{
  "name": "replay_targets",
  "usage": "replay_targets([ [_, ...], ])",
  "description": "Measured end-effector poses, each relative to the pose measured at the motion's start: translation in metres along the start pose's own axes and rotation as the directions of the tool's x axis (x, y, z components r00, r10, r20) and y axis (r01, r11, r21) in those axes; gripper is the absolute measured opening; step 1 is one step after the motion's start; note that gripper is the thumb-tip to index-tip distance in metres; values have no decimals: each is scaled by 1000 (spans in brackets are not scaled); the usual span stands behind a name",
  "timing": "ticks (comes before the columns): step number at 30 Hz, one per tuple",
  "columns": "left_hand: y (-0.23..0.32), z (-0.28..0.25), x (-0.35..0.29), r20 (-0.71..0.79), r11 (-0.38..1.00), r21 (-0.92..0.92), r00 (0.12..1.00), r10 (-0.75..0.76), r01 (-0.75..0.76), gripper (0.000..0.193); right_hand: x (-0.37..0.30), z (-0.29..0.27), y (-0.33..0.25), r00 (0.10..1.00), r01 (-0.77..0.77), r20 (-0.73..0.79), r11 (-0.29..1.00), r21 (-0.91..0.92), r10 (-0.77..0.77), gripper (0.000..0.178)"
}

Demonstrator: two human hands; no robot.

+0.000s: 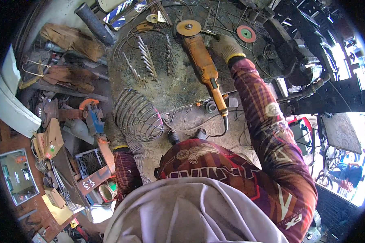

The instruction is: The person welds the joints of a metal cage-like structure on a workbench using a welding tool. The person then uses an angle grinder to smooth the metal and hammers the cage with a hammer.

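Observation:
My left hand, in a knit work glove, grips the left side of a round cage of bent metal rods at the bench's near left edge. Its fingers are partly hidden behind the rods. My right hand, also gloved, is closed on the bench beside the head of an orange angle grinder. A thin metal piece sticks out of that glove toward the grinder's disc; what it belongs to is unclear. The grinder lies with its disc facing up and its cord hanging off the near edge.
Short ridged metal pieces stand in rows on the dark workbench. A red-rimmed green disc and loose wire lie at the right. Left are cardboard boxes, a blue-and-orange tool and a crate. A dark pipe stands far left.

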State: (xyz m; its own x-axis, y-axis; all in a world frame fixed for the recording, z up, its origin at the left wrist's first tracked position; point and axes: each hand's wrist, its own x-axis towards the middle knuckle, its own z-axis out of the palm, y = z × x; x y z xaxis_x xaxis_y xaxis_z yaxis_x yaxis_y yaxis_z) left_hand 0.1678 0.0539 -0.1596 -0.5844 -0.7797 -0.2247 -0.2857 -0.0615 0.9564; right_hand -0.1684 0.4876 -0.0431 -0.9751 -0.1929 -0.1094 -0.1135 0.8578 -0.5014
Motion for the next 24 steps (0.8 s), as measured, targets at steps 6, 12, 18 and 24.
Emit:
replay_targets([
  [6, 5, 7, -2, 35, 964, 227, 990, 134, -139, 49, 53, 26, 11, 992, 112, -20, 961, -254, -121, 36],
  [12, -38, -32, 32, 32, 864, 424, 958, 285, -271, 49, 81, 40, -8, 941, 320, -37, 920, -224, -336, 34],
  [18, 7, -12, 1, 25, 879, 437, 979, 200, -191, 51, 102, 38, -10, 905, 409, 111, 765, -497, -412, 32],
  [24, 9, -1, -4, -87, 972, 195, 985, 148, -128, 55, 100, 21, -3, 818, 562, 255, 626, -540, -515, 30],
])
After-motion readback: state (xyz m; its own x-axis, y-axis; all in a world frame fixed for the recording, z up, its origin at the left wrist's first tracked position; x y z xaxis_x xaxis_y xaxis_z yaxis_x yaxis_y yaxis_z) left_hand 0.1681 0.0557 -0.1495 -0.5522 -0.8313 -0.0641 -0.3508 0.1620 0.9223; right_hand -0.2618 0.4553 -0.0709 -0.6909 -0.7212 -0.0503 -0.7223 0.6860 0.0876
